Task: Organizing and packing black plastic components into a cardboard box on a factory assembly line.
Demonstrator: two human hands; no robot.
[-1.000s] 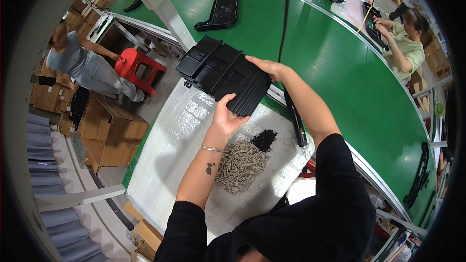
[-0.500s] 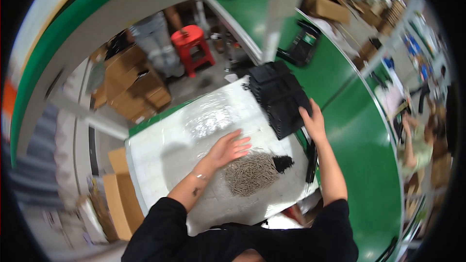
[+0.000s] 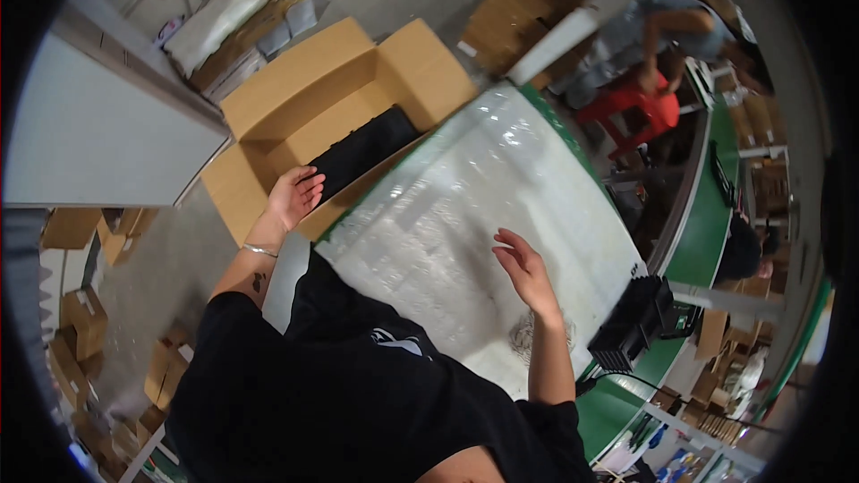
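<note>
My left hand (image 3: 296,198) is open, fingers loosely spread, over the near corner of an open cardboard box (image 3: 347,91). Right beside its fingertips, a long row of black parts (image 3: 369,151) lies inside the box; I cannot tell whether they touch. My right hand (image 3: 526,274) is held above the white plastic-covered table (image 3: 465,188), open and empty. Partly hidden behind my right forearm is a pile of small greyish metal pins or screws (image 3: 524,337). Farther right, a stack of black ribbed parts (image 3: 633,322) sits at the table's edge.
A green worktop (image 3: 608,414) adjoins the table on the right. Beyond the table's far side, another person is by a red stool (image 3: 632,111). A metal post (image 3: 555,45) rises near the table's far corner. More cartons (image 3: 85,322) stand on the floor at left.
My view has swung left, bringing the open box with black parts into sight. My left hand has gone from beside the pin pile to the box; my right hand has left the black stack.
</note>
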